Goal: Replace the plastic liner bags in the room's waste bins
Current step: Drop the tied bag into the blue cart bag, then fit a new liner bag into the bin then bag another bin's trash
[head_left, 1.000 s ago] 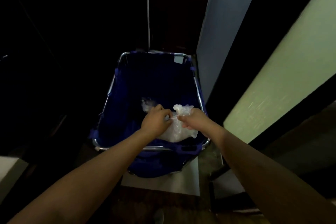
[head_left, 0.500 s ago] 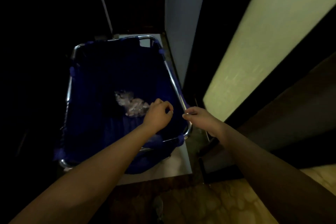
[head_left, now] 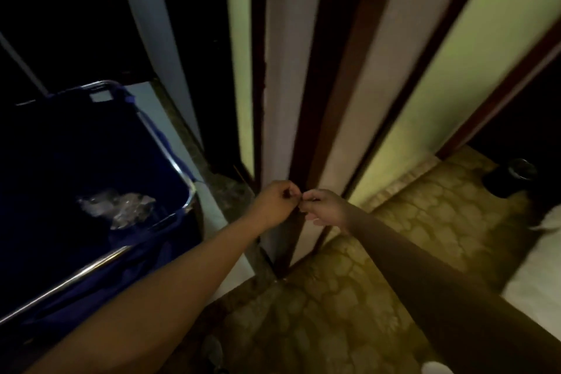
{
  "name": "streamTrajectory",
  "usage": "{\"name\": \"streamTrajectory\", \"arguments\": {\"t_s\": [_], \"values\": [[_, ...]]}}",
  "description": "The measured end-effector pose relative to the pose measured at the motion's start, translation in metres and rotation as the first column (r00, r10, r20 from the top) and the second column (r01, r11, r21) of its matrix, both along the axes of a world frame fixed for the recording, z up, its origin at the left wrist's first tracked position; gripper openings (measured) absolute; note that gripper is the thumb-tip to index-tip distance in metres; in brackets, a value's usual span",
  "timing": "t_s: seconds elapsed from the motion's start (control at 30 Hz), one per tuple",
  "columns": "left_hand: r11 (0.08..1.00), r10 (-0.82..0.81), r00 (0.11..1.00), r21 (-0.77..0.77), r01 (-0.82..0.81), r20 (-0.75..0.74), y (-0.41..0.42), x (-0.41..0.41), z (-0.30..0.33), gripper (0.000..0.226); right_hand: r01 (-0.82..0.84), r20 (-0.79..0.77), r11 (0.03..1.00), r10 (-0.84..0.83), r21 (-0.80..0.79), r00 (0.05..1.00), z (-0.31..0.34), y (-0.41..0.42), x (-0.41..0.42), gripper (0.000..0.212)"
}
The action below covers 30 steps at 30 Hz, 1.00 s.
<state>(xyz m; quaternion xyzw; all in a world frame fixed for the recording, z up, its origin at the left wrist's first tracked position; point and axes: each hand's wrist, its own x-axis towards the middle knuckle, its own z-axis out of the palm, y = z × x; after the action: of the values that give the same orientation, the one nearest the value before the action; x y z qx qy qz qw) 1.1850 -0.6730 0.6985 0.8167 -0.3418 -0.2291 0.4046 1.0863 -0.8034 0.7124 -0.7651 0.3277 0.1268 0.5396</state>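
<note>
**Used Liner Binned, Hands Meeting Over the Doorway**

A person is standing at a room's threshold with both forearms reaching forward, the left hand (head_left: 274,202) and right hand (head_left: 326,206) meeting fingertip to fingertip in front of a dark door frame (head_left: 306,143). Both hands are curling inward, thumbs pressing toward forefingers as if pinching something very thin between them; whether anything is actually being held there cannot be told in the dim, blurred light.

Down and to the left of the hands, a crumpled clear liner bag (head_left: 117,206) is lying at the bottom of a blue cloth cart (head_left: 76,143) with a chrome rim. Far to the right of the hands, a small dark waste bin (head_left: 510,177) is sitting on the patterned carpet (head_left: 379,252), beside the edge of something white.

A liner of this kind is likely to be feather-light, limp and slippery, clinging to itself and tearing if yanked. It would probably be best handled by pinching the open hem at two points and drawing them apart, then folding that hem over the bin's rim. The bin appears to be awaiting its fresh bag.
</note>
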Motion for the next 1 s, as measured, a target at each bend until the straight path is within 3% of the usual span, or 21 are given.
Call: {"name": "streamTrajectory", "arguments": {"t_s": [0.13,0.27,0.37,0.47,0.67,1.0], "values": [[0.994,-0.101,0.992,-0.041,0.098,-0.078,-0.073,-0.088,0.005,0.01,0.135,0.021,0.99,-0.134,-0.03,0.991,0.006,-0.059,-0.1,0.007],[0.981,-0.19,0.968,-0.076,0.18,-0.166,-0.137,-0.171,0.005,0.01,0.25,0.066,0.968,-0.249,-0.003,0.966,0.006,-0.11,-0.2,0.025],[0.963,-0.268,0.944,-0.042,0.265,-0.193,-0.176,-0.223,0.007,0.008,0.361,0.067,0.93,-0.365,0.061,0.929,0.005,-0.139,-0.26,0.008],[0.935,-0.35,0.918,-0.007,0.355,-0.187,-0.212,-0.263,0.007,0.009,0.507,0.043,0.858,-0.512,0.084,0.858,0.0,-0.166,-0.305,0.006],[0.883,-0.454,0.873,0.044,0.468,-0.179,-0.279,-0.316,0.001,0.012,0.638,0.036,0.759,-0.647,0.133,0.762,-0.017,-0.213,-0.374,0.014],[0.837,-0.513,0.827,0.08,0.541,-0.232,-0.431,-0.343,-0.047,0.024,0.713,-0.057,0.688,-0.713,0.131,0.699,-0.063,-0.345,-0.406,0.032]]}}
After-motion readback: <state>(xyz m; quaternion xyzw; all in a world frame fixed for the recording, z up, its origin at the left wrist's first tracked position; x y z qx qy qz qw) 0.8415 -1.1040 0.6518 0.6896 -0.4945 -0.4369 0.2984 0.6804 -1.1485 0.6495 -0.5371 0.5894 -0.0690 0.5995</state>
